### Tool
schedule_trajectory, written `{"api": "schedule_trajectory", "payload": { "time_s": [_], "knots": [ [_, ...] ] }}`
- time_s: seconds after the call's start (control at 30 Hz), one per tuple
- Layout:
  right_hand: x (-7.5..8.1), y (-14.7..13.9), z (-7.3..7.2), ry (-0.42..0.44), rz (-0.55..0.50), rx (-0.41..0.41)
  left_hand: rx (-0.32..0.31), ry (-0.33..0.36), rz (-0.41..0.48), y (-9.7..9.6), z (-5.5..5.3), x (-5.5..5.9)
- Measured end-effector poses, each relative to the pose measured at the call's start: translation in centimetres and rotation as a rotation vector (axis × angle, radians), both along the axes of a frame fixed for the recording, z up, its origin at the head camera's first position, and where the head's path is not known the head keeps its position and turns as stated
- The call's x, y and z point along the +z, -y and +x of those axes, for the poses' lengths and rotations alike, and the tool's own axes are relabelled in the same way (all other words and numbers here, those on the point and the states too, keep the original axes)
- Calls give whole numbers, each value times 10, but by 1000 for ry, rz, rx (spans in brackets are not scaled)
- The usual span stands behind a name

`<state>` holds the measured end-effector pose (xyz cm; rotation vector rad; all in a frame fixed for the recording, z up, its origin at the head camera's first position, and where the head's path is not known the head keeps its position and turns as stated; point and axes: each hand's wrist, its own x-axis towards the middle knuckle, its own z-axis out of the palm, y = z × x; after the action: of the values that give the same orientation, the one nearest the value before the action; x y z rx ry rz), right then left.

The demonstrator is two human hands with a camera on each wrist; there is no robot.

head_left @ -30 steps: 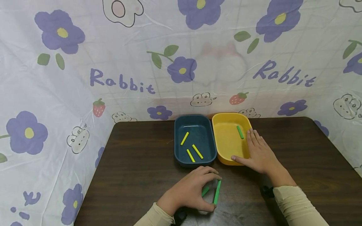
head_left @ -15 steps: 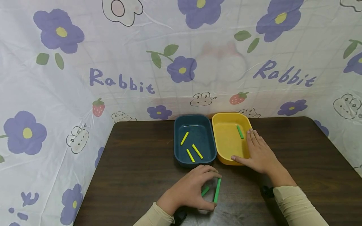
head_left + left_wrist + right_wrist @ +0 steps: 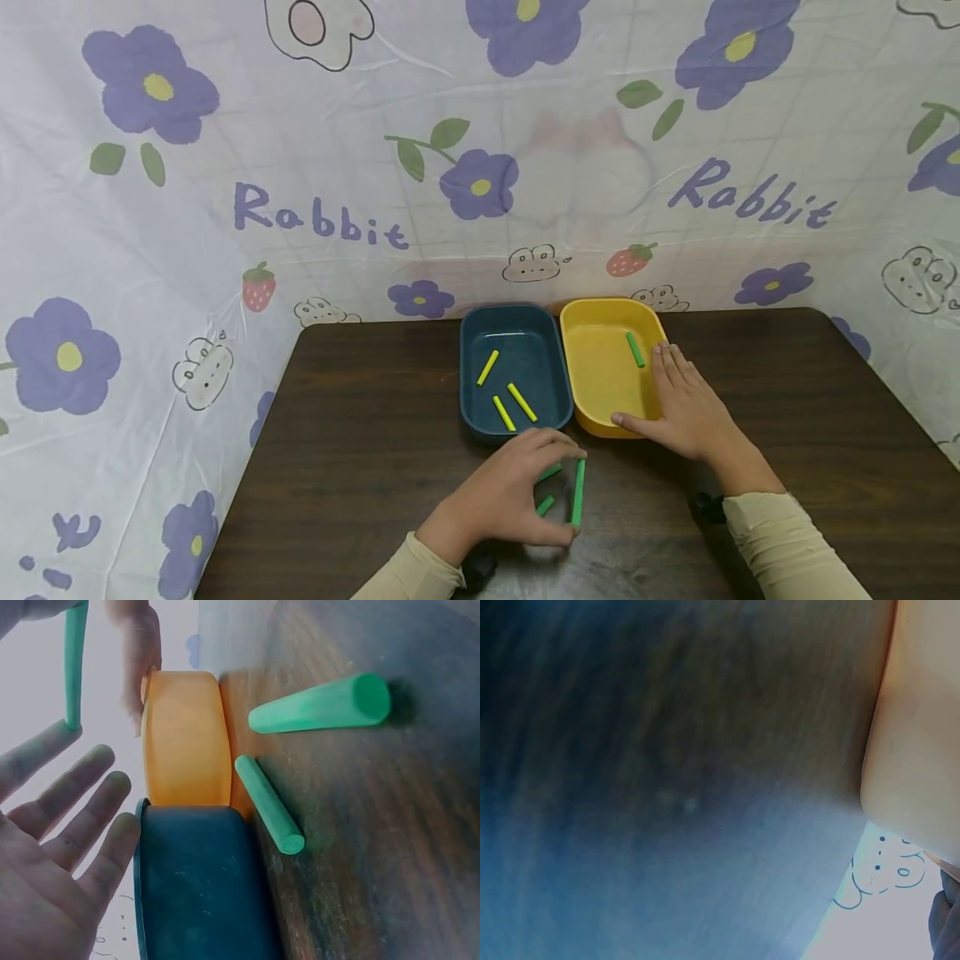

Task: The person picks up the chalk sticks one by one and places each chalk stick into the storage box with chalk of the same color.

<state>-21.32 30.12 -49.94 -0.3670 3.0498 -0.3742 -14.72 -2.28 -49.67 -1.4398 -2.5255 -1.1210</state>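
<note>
My left hand (image 3: 510,496) pinches a green chalk stick (image 3: 578,493) by its two ends, between thumb and index finger; the other fingers are spread in the left wrist view. On the table below lie two more green chalks, a nearer chalk (image 3: 322,705) and a smaller-looking chalk (image 3: 270,806). In the head view the hand partly hides both. My right hand (image 3: 690,404) lies with straight fingers along the right rim of the yellow tray (image 3: 607,392), its thumb at the front edge. One green chalk (image 3: 635,349) is in that tray.
A dark blue tray (image 3: 525,346) stands against the yellow one's left side, holding several yellow chalks (image 3: 488,367). Both trays sit at the back of the brown wooden table (image 3: 360,433). Behind hangs a printed cloth (image 3: 330,133) with flowers.
My left hand has moved slightly forward toward the trays with its green chalk. Another green chalk now shows beneath the fingers. The right hand keeps its place on the yellow tray.
</note>
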Motion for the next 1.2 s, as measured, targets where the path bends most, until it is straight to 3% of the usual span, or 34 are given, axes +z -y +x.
{"api": "schedule_trajectory", "payload": {
  "time_s": [0.63,1.2],
  "knots": [
    [-1,0,1,-6,-4,2,48,28,26,1,-5,2],
    [3,0,2,-7,-5,21,61,6,33,2,-8,10]
  ]
}}
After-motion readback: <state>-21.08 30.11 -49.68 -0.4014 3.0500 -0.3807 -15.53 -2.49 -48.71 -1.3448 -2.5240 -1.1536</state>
